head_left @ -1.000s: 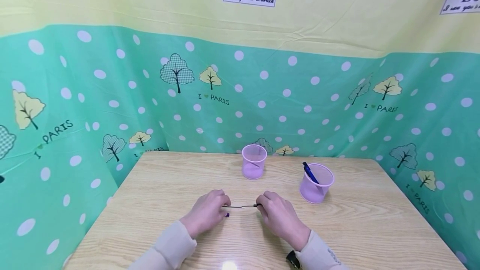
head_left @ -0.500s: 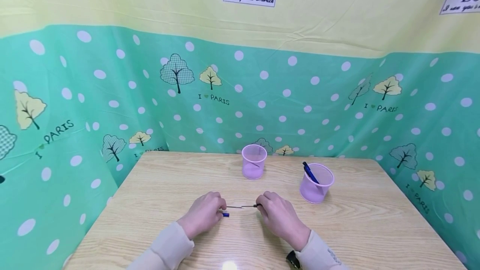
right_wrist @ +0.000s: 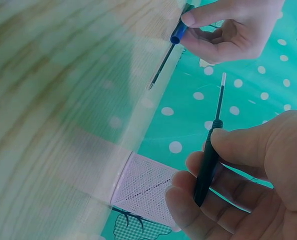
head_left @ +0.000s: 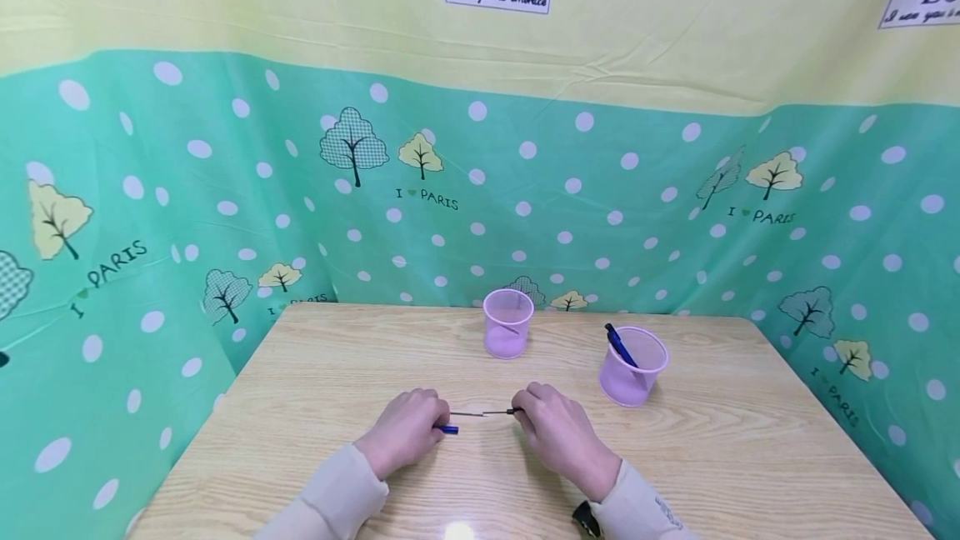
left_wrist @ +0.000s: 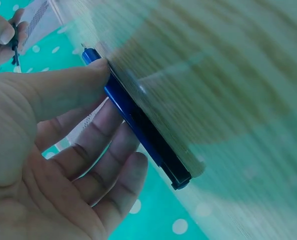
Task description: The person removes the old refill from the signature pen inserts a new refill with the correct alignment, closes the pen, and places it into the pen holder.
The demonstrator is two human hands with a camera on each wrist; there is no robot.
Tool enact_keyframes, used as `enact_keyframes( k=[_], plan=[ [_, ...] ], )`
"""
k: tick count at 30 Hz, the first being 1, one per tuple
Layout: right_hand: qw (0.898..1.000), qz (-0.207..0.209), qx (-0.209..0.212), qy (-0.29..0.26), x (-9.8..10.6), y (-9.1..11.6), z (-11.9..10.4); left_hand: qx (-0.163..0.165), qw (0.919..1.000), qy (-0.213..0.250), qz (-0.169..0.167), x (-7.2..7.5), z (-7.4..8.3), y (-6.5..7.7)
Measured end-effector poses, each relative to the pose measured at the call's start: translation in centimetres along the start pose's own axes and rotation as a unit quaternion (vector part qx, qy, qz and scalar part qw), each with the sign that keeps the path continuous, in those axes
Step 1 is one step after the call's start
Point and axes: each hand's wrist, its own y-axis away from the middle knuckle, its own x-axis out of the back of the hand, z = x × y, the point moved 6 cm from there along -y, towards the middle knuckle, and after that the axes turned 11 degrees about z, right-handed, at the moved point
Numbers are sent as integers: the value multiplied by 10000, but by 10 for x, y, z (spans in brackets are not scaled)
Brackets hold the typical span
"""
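Observation:
My left hand (head_left: 405, 433) pinches a blue pen barrel (left_wrist: 131, 112) between thumb and fingers, low over the wooden table. The barrel's end also shows beside the fingers in the head view. A thin pen refill (right_wrist: 162, 67) sticks out toward the right by that hand; whether it sits inside the barrel cannot be told. Opposite, my right hand (head_left: 558, 436) pinches a black pen grip section (right_wrist: 207, 167), and a thin refill rod with a clear end (right_wrist: 222, 92) rises from it. The two thin rods point at each other, their ends nearly meeting in the head view.
A pink-purple mesh cup (head_left: 506, 336) stands at the table's back middle. Right of it, a wider mesh cup (head_left: 626, 382) holds a blue pen (head_left: 619, 346). A black object (head_left: 585, 519) lies by the right sleeve. Patterned cloth hangs behind the table.
My left hand has shifted slightly left and down, and more of the blue barrel shows beside its fingers. The right hand has stayed in place.

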Motion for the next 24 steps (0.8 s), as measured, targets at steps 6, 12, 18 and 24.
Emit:
enact_keyframes(
  k=[6, 12, 18, 24],
  plan=[
    [10000, -19, 5, -2, 0, 0, 0, 33, 9999, -122, -113, -3, 0, 0],
    [9999, -109, 28, -9, -1, 1, -1, 23, 9998, -106, -156, -4, 1, 0],
    [9999, -106, 16, -7, -1, 0, -2, -142, 9987, -434, -229, -4, 5, 0],
    [10000, -64, 22, -21, 0, -1, -2, -368, 9961, -735, -331, -3, 10, 0]
  ],
)
